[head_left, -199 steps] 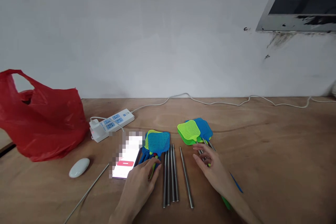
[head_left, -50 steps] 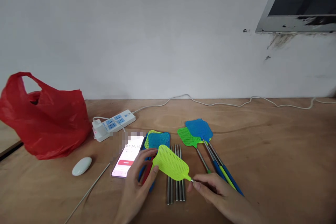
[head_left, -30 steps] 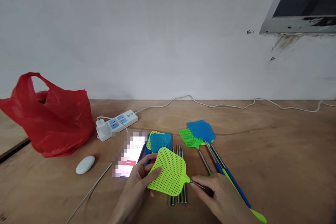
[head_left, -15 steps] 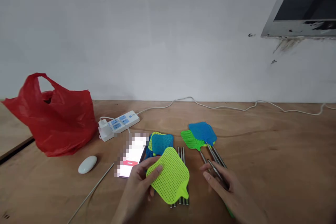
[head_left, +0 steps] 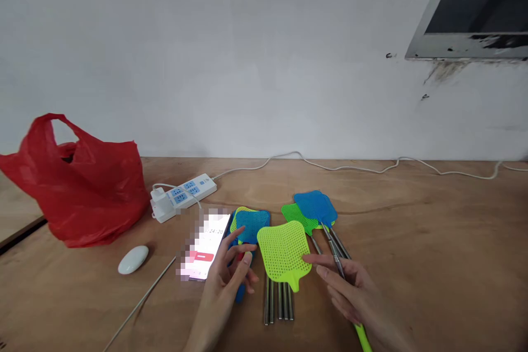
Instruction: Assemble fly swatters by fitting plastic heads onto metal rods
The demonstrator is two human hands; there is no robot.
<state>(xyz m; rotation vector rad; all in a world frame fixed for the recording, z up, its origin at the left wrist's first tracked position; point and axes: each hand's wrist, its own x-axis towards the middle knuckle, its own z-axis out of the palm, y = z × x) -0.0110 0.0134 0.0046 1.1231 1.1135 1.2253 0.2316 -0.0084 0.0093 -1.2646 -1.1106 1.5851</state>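
Observation:
A yellow-green mesh fly swatter head (head_left: 284, 252) with a short socket at its near end lies over several metal rods (head_left: 280, 308). My left hand (head_left: 231, 272) is just left of it, fingers apart, holding nothing. My right hand (head_left: 350, 286) grips a metal swatter handle (head_left: 336, 256) with a yellow-green grip (head_left: 363, 338) at its near end. Its index fingertip touches the mesh head's right edge. Loose blue and yellow swatter heads (head_left: 253, 225) are piled behind my left hand, partly covered. Beyond my right hand lie swatters with blue heads (head_left: 315, 206) and a green head (head_left: 297, 217), on metal rods.
Left of the pile lies a phone with a lit screen (head_left: 210, 242). A white power strip (head_left: 187, 195) trails a cable along the wall. A red plastic bag (head_left: 94, 192), a white mouse-shaped object (head_left: 133, 259) and a thin grey cable (head_left: 142, 301) are at the left.
My left hand has let go of the yellow-green mesh head, which is now farther right, over the rods. My right hand's index finger has reached its edge, still holding the metal handle.

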